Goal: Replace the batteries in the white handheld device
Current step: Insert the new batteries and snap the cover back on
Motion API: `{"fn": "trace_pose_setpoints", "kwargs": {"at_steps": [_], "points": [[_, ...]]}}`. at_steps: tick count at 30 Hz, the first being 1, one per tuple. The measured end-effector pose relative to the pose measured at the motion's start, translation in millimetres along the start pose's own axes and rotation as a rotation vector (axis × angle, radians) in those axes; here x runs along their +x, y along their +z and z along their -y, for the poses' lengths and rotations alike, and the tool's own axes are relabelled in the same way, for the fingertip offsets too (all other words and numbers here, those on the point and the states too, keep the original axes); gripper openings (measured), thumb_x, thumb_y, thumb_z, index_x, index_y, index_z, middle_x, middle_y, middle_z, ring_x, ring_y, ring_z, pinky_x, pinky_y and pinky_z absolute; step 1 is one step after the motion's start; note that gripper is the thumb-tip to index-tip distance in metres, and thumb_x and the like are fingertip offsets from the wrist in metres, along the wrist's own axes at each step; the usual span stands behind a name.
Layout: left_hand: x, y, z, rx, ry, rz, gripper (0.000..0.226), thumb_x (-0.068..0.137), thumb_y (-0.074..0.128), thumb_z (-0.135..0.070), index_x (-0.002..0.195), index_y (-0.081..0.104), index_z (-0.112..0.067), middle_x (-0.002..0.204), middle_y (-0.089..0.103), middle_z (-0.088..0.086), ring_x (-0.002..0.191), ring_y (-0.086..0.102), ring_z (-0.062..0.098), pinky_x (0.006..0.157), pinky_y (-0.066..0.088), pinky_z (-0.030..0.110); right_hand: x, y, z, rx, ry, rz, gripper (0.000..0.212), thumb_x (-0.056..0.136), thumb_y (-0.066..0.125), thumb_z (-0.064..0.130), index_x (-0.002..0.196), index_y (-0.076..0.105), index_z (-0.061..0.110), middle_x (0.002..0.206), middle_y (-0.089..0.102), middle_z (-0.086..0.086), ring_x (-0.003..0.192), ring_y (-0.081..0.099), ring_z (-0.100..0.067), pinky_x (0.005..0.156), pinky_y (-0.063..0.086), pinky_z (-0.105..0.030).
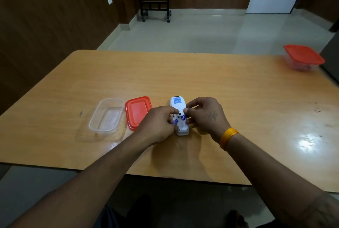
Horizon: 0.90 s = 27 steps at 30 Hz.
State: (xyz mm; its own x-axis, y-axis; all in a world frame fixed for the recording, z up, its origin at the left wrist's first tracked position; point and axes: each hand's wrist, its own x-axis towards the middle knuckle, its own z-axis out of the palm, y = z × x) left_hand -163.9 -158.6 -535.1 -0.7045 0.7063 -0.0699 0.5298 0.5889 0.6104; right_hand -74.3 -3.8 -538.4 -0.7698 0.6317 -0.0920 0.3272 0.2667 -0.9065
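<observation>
Two hands are working over the white handheld device [178, 116] lying back-up on the wooden table [238, 99]: the left hand [157, 125] is pinching a blue battery [175, 122], the right hand [205, 116] another blue battery [184, 116]. Left of them, a red lid [137, 111] and clear container [107, 116] are sitting side by side.

White device [177, 110] w/ blue label [177, 101]; batteries [184, 117] blue, maybe purple. Red lids [138, 112], clear tub [107, 116], yellow wristband [228, 136], wood-grain table [201, 77].
</observation>
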Motion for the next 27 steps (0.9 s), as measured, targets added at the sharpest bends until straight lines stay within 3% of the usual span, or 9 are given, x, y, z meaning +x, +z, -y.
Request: {"fn": "trace_pose_setpoints", "kwargs": {"at_steps": [3,6,11,18,27], "points": [[-6,5,-1,0.007,0.028,-0.011,0.068,0.090,0.078,-0.015,0.153,0.055,-0.018,0.128,0.073,0.007,0.106,0.067,0.022,0.084,0.050,0.028,-1,10,-8,-0.306,-0.234,-0.095,0.015,0.087,0.080,0.021,0.101,0.075,0.018,0.080,0.077,0.002,0.074,0.073,-0.014,0.068,0.061,-0.035],[-9,10,2,0.018,0.028,-0.020,0.070,0.090,0.077,-0.016,0.156,0.052,-0.015,0.137,0.070,0.009,0.121,0.067,0.026,0.097,0.053,0.032,-6,19,-14,-0.327,-0.331,-0.136,0.013,0.084,0.082,0.021,0.094,0.074,0.018,0.081,0.074,0.007,0.078,0.069,-0.013,0.073,0.057,-0.033],[-14,12,2,0.003,0.059,-0.022,0.064,0.092,0.076,-0.017,0.153,0.054,-0.013,0.131,0.073,0.011,0.118,0.068,0.027,0.092,0.051,0.030,-10,23,-17,-0.362,-0.411,-0.189,0.010,0.085,0.083,0.022,0.090,0.075,0.018,0.084,0.074,0.011,0.067,0.057,0.001,0.067,0.046,-0.021],[-19,17,2,-0.031,0.042,-0.073,0.049,0.089,0.077,-0.019,0.135,0.066,-0.003,0.113,0.076,0.015,0.103,0.070,0.033,0.088,0.057,0.046,-7,24,-25,-0.458,-0.389,-0.132,0.014,0.086,0.082,0.030,0.095,0.081,0.020,0.089,0.068,0.001,0.078,0.061,-0.016,0.071,0.050,-0.034],[-22,19,-1,-0.068,0.033,-0.088,0.048,0.090,0.076,-0.013,0.136,0.067,-0.005,0.121,0.075,0.014,0.110,0.069,0.032,0.091,0.056,0.041,-6,23,-24,-0.482,-0.443,-0.026,0.010,0.089,0.078,0.022,0.097,0.084,0.021,0.089,0.063,-0.001,0.076,0.058,-0.015,0.068,0.041,-0.029]]}}
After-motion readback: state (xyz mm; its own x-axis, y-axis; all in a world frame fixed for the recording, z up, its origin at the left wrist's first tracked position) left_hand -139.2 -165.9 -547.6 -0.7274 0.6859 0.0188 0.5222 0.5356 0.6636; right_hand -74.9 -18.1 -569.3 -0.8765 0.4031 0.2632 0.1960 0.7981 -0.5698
